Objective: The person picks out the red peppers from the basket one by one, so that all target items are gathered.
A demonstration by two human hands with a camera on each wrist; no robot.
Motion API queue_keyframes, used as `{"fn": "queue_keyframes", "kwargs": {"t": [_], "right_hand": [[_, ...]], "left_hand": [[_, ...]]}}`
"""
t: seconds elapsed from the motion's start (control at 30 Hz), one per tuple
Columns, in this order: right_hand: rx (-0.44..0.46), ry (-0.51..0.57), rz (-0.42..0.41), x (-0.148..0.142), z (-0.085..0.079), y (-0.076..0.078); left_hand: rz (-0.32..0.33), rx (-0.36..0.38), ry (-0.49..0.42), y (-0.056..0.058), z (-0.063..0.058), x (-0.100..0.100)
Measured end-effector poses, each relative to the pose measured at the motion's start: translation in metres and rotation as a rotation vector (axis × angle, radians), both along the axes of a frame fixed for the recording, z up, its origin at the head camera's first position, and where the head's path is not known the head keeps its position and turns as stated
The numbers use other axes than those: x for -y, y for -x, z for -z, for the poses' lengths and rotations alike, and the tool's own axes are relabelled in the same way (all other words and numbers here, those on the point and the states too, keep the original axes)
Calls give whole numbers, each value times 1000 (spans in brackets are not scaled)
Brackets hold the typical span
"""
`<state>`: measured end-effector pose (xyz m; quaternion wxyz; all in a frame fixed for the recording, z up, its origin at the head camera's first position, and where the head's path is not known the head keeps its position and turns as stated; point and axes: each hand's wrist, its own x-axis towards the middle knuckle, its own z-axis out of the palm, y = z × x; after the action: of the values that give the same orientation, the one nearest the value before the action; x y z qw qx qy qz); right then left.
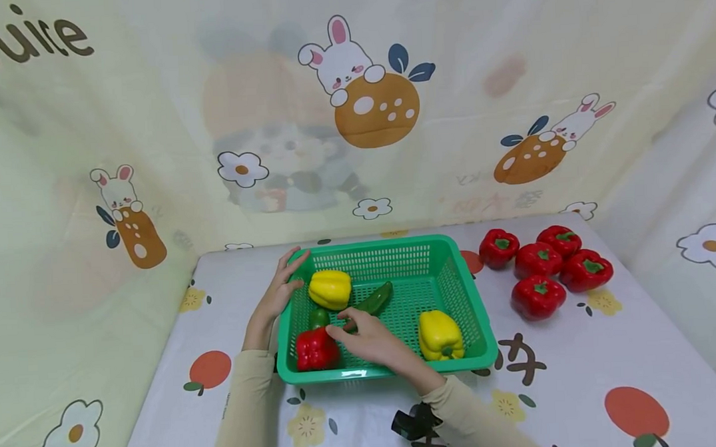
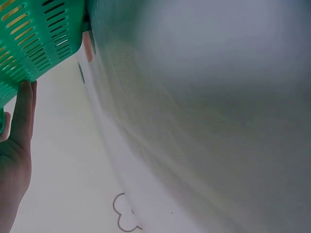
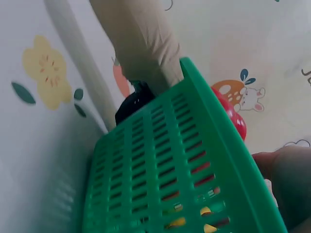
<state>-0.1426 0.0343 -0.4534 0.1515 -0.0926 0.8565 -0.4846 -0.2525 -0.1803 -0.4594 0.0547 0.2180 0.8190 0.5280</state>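
My left hand [image 1: 279,287] grips the left rim of a green plastic basket [image 1: 476,312] near its far corner. In the left wrist view, its fingers [image 2: 22,114] press the outer basket wall. My right hand [image 1: 371,336] reaches into the basket, index finger and thumb apart, over the near end of a cucumber [image 1: 378,297]. I cannot tell whether it holds the cucumber. Close to the thumb are a red bell pepper [image 1: 317,350] and a partly hidden, rounded green vegetable [image 1: 319,318]. Two yellow bell peppers, one far left [image 1: 330,290] and one near right [image 1: 440,335], also lie inside.
Several red bell peppers [image 1: 538,297] stand grouped on the patterned tablecloth [image 1: 580,367], right of the basket. A black wrist device [image 1: 416,422] sits by the right sleeve. Printed cloth [image 1: 166,92] hangs behind the table and at both sides.
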Motion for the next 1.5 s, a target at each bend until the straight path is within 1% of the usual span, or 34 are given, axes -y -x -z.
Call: {"fn": "queue_keyframes", "kwargs": {"t": [0.1, 0.2, 0.33, 0.53, 0.63, 0.77, 0.9, 1.07, 1.23, 1.5], "right_hand": [[20, -23, -29, 6, -2, 0], [45, -21, -47, 11, -1, 1], [74, -29, -47, 16, 0, 2], [112, 3, -55, 22, 2, 4], [95, 14, -59, 23, 4, 4], [75, 55, -47, 23, 5, 6], [69, 96, -20, 21, 4, 6], [34, 114, 11, 19, 2, 4], [-4, 135, 37, 16, 3, 6], [-56, 234, 54, 9, 2, 6]], "left_hand": [[5, -11, 0, 0, 0, 0], [11, -18, -4, 1, -1, 0], [17, -21, -5, 1, 0, 0], [8, -22, 1, 0, 2, 0], [5, -14, 3, 0, 2, 0], [5, -6, 0, 0, 1, 0], [7, -8, -3, 0, 0, -1], [10, -5, -3, -1, 1, 0], [11, 0, -12, 0, 1, -1], [7, 11, -7, 0, -2, -1]]}}
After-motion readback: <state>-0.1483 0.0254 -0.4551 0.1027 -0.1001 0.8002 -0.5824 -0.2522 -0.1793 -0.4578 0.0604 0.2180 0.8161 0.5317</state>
